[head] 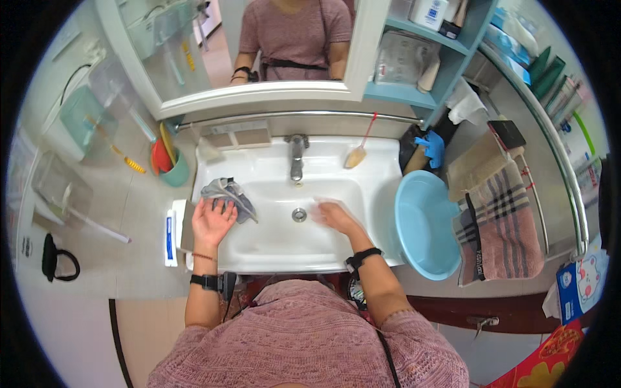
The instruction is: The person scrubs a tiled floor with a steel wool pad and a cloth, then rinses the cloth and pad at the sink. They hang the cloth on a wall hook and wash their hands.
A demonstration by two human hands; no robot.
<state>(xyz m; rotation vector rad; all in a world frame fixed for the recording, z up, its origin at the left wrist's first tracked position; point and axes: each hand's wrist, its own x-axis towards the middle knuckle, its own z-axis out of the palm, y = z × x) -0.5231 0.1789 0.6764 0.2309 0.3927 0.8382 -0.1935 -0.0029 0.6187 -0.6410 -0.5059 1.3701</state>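
A white washbasin (pixel 291 247) with a metal faucet (pixel 297 160) and a round drain (pixel 299 215) lies before me. My left hand (pixel 214 222) is palm up with its fingers apart, over the basin's left side, just in front of a crumpled grey cloth (pixel 230 194); whether they touch cannot be told. My right hand (pixel 335 216), blurred at the fingers, hovers right of the drain and holds nothing that shows.
A light blue plastic basin (pixel 427 228) stands right of the sink, beside a striped towel (pixel 509 228). At the left are a green cup (pixel 176 172) and a toothpaste tube (pixel 170 237). A mirror cabinet (pixel 262 97) and metal rail (pixel 310 114) are behind the faucet.
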